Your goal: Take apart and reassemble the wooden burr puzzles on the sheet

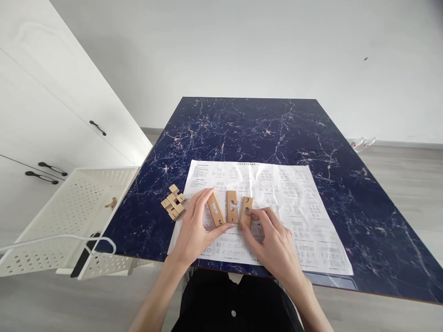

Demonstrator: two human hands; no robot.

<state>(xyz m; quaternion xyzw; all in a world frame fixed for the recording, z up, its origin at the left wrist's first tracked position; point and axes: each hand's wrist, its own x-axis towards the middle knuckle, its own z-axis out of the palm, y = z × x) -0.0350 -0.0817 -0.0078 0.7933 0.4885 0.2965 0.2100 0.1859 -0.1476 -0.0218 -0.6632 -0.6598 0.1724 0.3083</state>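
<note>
Three flat wooden puzzle pieces lie side by side on a printed instruction sheet (297,184). My left hand (194,230) grips the slotted piece marked 2 (216,210) at its two ends, between thumb and fingers. In the middle lies the piece marked 1 (231,217), with a notch cut into it; my left thumb tip is close to its lower end. My right hand (273,237) pinches the piece marked 3 (246,203), which has a hole near its centre. Left of my left hand, an assembled cluster of wooden pieces (174,203) sits at the sheet's edge.
The dark blue marbled table (242,129) carries the sheet near its front edge. A white perforated basket (44,216) stands at the left, with a small wooden piece (111,204) inside. Behind it is a white cabinet (62,101). A dark flat device (332,280) shows under the sheet's lower right edge.
</note>
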